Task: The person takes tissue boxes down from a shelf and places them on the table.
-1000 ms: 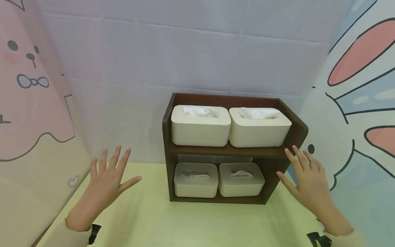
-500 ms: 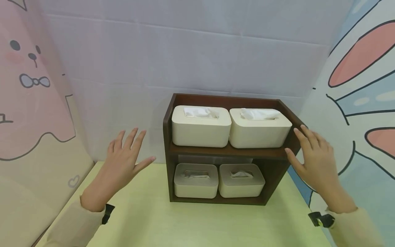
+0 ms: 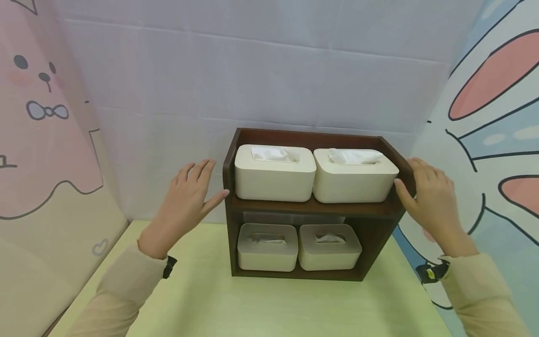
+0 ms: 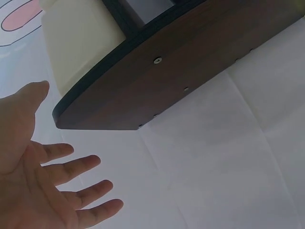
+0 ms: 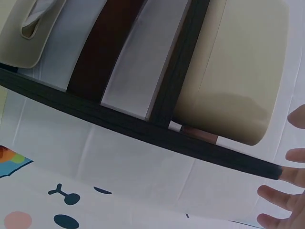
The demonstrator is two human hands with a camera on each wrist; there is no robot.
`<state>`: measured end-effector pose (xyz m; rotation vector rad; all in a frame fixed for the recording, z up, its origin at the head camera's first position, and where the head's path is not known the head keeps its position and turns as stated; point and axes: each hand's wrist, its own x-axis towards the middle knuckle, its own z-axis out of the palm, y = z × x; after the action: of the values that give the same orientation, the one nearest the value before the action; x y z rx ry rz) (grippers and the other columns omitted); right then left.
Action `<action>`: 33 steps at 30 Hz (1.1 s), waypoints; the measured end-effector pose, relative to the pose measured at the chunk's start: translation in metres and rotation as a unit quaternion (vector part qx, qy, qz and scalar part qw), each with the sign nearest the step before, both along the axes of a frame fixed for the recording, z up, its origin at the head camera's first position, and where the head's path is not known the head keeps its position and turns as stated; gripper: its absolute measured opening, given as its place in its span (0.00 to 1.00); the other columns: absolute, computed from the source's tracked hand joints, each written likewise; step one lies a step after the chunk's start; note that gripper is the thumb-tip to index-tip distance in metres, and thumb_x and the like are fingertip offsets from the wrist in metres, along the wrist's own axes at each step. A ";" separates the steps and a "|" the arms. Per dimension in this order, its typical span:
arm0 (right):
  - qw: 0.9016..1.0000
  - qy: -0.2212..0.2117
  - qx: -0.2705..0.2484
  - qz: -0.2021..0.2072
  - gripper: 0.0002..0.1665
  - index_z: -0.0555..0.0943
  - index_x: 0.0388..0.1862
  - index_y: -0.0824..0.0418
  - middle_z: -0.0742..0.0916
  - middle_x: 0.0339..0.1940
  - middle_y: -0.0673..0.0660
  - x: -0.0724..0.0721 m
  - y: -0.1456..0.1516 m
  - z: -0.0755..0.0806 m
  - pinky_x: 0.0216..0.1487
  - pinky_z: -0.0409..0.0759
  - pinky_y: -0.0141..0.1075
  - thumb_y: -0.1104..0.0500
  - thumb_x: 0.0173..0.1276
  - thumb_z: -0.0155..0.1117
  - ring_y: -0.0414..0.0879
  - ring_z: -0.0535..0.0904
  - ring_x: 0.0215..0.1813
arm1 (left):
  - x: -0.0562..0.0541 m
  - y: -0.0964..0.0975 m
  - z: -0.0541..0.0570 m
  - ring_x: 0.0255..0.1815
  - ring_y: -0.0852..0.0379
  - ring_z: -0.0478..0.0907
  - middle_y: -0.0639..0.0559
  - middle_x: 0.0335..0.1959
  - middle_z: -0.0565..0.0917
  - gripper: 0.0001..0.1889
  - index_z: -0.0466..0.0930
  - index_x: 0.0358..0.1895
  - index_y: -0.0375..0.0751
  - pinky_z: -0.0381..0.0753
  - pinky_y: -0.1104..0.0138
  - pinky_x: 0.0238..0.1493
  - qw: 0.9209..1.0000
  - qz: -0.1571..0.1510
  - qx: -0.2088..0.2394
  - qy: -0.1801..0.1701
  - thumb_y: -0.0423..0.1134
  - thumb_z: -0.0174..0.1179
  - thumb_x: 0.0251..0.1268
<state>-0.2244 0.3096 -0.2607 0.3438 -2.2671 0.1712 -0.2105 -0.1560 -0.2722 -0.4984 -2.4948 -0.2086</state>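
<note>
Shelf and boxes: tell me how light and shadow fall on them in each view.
Head view: upper boxes bright, lower boxes greyer, in shade; left wrist view: dimmer, the shelf dark along its side; right wrist view: the shelf's front edge nearly black, a shadow-like patch on the upper right box.

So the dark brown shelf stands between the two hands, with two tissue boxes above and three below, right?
Not three: the head view shows two lower tissue boxes. The dark brown shelf does stand between the left hand and right hand, with two upper tissue boxes.
</note>
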 end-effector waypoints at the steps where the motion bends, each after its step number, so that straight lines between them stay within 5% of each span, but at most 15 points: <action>1: 1.000 -0.009 -0.004 -0.004 0.32 0.66 0.62 0.70 0.74 0.57 0.72 -0.002 0.001 0.000 0.50 0.63 0.66 0.53 0.64 0.55 0.71 0.68 0.53 | -0.003 0.002 0.001 0.62 0.34 0.61 0.36 0.63 0.66 0.37 0.55 0.67 0.34 0.65 0.42 0.55 1.000 -0.001 0.000 0.000 0.56 0.51 0.63; 10: 0.997 -0.059 -0.037 -0.024 0.31 0.65 0.62 0.73 0.74 0.55 0.76 -0.015 0.008 -0.001 0.50 0.61 0.66 0.53 0.66 0.52 0.73 0.67 0.51 | -0.024 0.009 0.006 0.56 0.35 0.67 0.33 0.58 0.71 0.36 0.56 0.66 0.30 0.70 0.45 0.52 0.999 -0.023 -0.011 0.022 0.54 0.51 0.64; 16: 0.997 -0.061 -0.041 -0.026 0.30 0.66 0.59 0.76 0.75 0.50 0.78 -0.021 0.012 -0.003 0.42 0.64 0.66 0.58 0.63 0.54 0.73 0.69 0.45 | -0.033 0.011 0.004 0.56 0.36 0.69 0.32 0.58 0.70 0.35 0.57 0.65 0.26 0.67 0.48 0.59 0.999 -0.038 -0.002 0.001 0.51 0.50 0.66; 33: 0.994 -0.088 -0.065 -0.026 0.27 0.65 0.56 0.76 0.76 0.44 0.77 -0.025 0.013 -0.004 0.34 0.64 0.62 0.62 0.62 0.53 0.71 0.70 0.41 | -0.043 0.023 0.002 0.43 0.38 0.78 0.31 0.47 0.79 0.31 0.59 0.62 0.21 0.79 0.52 0.40 1.000 -0.014 -0.016 0.008 0.45 0.50 0.65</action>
<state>-0.2492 0.3226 -0.2650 0.2074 -2.4221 0.3325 -0.2536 -0.1332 -0.2699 -0.5479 -2.4809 -0.1746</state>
